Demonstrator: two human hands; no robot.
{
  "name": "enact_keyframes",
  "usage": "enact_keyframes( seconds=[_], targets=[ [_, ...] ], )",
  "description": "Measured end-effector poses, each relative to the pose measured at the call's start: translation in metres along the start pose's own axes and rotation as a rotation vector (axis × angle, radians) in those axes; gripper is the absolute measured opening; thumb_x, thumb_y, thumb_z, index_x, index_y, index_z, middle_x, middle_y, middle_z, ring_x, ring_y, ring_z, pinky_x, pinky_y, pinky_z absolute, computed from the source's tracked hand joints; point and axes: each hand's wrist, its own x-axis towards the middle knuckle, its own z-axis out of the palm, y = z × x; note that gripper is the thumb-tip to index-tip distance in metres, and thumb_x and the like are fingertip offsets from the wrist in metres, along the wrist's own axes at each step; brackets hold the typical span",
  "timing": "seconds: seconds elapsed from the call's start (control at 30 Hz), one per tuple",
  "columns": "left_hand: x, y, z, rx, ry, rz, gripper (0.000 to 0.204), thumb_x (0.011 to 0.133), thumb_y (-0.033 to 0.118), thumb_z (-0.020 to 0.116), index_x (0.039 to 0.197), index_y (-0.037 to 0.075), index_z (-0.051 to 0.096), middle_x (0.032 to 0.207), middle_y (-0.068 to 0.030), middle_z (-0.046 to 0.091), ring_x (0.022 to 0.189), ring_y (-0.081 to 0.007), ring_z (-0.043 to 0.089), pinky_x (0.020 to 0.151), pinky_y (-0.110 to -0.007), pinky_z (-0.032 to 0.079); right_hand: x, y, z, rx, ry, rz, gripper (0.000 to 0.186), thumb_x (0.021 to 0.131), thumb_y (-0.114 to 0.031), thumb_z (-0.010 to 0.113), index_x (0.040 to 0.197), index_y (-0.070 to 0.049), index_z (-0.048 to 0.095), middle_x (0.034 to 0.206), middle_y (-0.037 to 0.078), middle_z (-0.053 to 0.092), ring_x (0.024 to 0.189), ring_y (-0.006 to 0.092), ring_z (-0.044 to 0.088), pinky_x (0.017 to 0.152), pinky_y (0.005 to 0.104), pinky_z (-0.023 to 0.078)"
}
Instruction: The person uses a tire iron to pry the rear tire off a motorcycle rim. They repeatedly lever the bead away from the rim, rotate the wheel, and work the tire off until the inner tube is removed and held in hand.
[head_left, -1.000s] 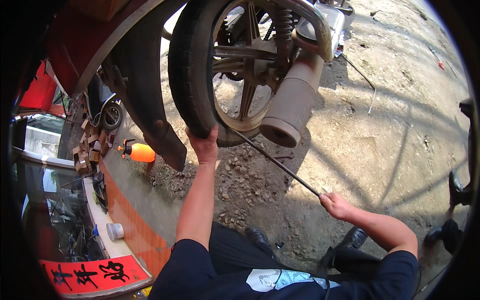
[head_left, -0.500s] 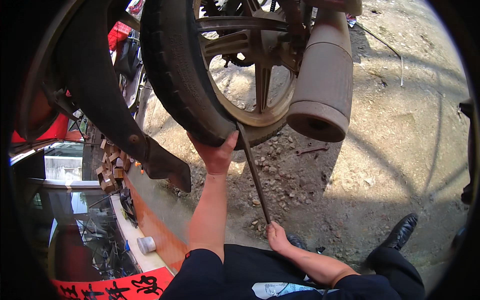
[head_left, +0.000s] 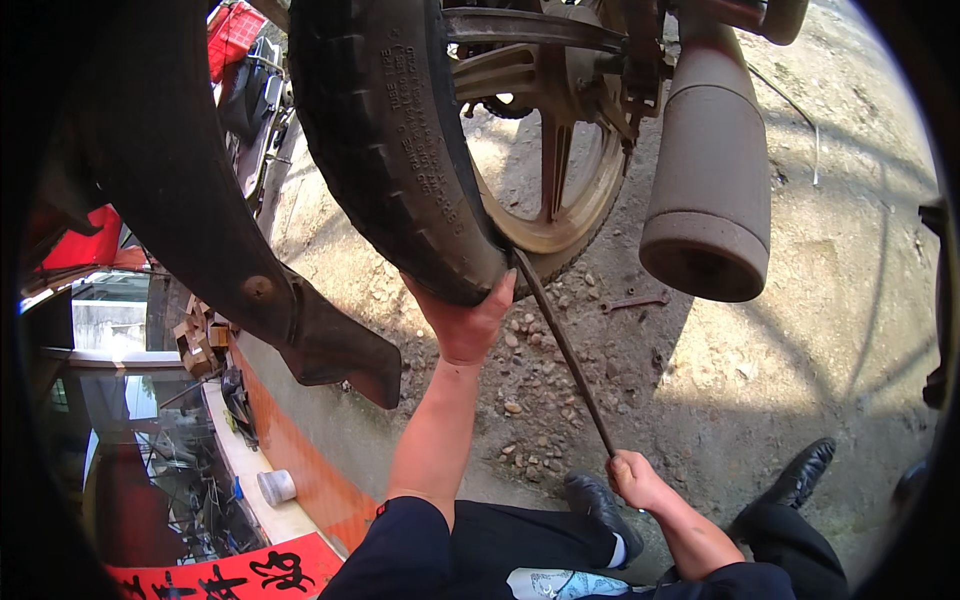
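Loads of room on the right here, the ground [head_left: 790, 370] open below the muffler [head_left: 705, 185], and a hand could sweep right of the bar [head_left: 572, 365], dodging the shoes [head_left: 600, 508] lower down! Up top it tightens, that muffler blocking the way to the wheel [head_left: 545, 236] from the right. Over on the left, the mudguard [head_left: 200, 170] hangs beside the tyre [head_left: 385, 150] with a gap between, while the left forearm [head_left: 436, 430] bars the lower way in.
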Motion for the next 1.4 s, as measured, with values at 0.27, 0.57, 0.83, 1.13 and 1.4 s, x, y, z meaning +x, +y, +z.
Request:
enact_keyframes(
  seconds=[0.27, 0.57, 0.83, 1.13, 1.4],
  targets=[
    [-0.006, -0.004, 0.012, -0.096, 0.014, -0.039, 0.090, 0.064, 0.009, 0.085, 0.135, 0.002, 0.030, 0.128, -0.0107, 0.045, 0.116, -0.0208, 0.047, 0.102, -0.035, 0.037, 0.001, -0.005, 0.072, 0.186, -0.002, 0.006, 0.050, 0.101, -0.044, 0.040, 0.073, -0.004, 0.049, 0.060, 0.001, 0.048, 0.056, 0.0124, 0.045, 0.051, 0.0320, 0.040],
    [-0.015, -0.020, 0.009, -0.052, -0.025, -0.044, 0.092, 0.067, 0.010, 0.085, 0.138, 0.001, 0.027, 0.132, -0.0112, 0.043, 0.120, -0.0224, 0.044, 0.105, -0.036, 0.034, -0.008, -0.007, 0.001, 0.006, 0.058, 0.076, 0.045, 0.101, -0.033, 0.042, 0.071, -0.002, 0.051, 0.060, 0.002, 0.048, 0.058, 0.0133, 0.043, 0.053, 0.0353, 0.039],
    [-0.020, -0.020, 0.005, 0.002, -0.052, -0.042, 0.090, 0.069, 0.009, 0.084, 0.139, 0.002, 0.027, 0.132, -0.0108, 0.046, 0.119, -0.0222, 0.048, 0.105, -0.037, 0.037, -0.002, -0.001, 0.039, 0.013, 0.049, 0.044, 0.044, 0.101, -0.033, 0.043, 0.074, 0.001, 0.052, 0.059, 0.006, 0.048, 0.060, 0.0162, 0.046, 0.055, 0.0388, 0.041],
    [-0.033, -0.026, 0.010, -0.048, -0.112, -0.148, 0.083, 0.068, 0.011, 0.086, 0.132, 0.000, 0.034, 0.126, -0.0121, 0.053, 0.115, -0.0219, 0.053, 0.101, -0.036, 0.042, -0.071, -0.096, -0.068, -0.259, -0.107, 0.385, 0.044, 0.098, -0.040, 0.052, 0.076, -0.002, 0.053, 0.060, 0.006, 0.053, 0.057, 0.0140, 0.052, 0.053, 0.0350, 0.044],
    [-0.022, 0.013, 0.012, -0.187, -0.115, -0.098, 0.073, 0.069, 0.004, 0.083, 0.127, 0.004, 0.039, 0.117, -0.0073, 0.059, 0.105, -0.0191, 0.058, 0.094, -0.035, 0.047, -0.104, -0.205, -0.133, -0.286, -0.390, 0.548, 0.033, 0.097, -0.029, 0.059, 0.079, -0.003, 0.047, 0.054, 0.002, 0.049, 0.045, 0.0124, 0.049, 0.043, 0.0321, 0.041]
  ],
)
